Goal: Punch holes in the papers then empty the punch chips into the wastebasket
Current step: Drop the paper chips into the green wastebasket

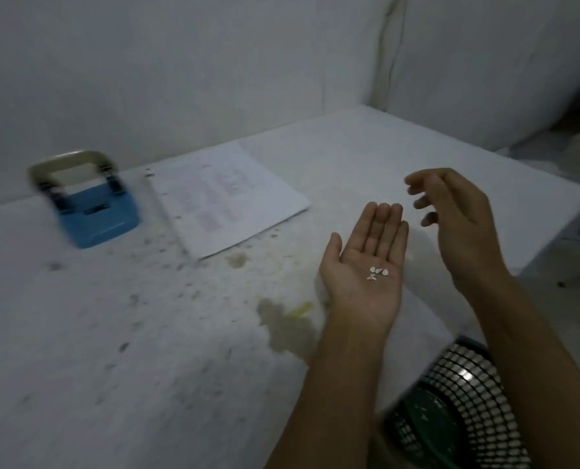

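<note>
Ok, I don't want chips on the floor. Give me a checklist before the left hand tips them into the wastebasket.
1. Punch chips lie on the open left hand: ok.
2. Palm level, facing up: ok.
3. Left hand above the wastebasket: not ok, it is over the table.
4. Right hand empty, fingers loose: ok.
5. Wastebasket mouth unobstructed: cannot tell, the forearms cover part.
6. Hole punch set down beside the papers: ok.

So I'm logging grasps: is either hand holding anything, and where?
Nothing is gripped. The left hand lies flat, palm up, with punch chips resting loose on the palm. The right hand is empty.
</note>
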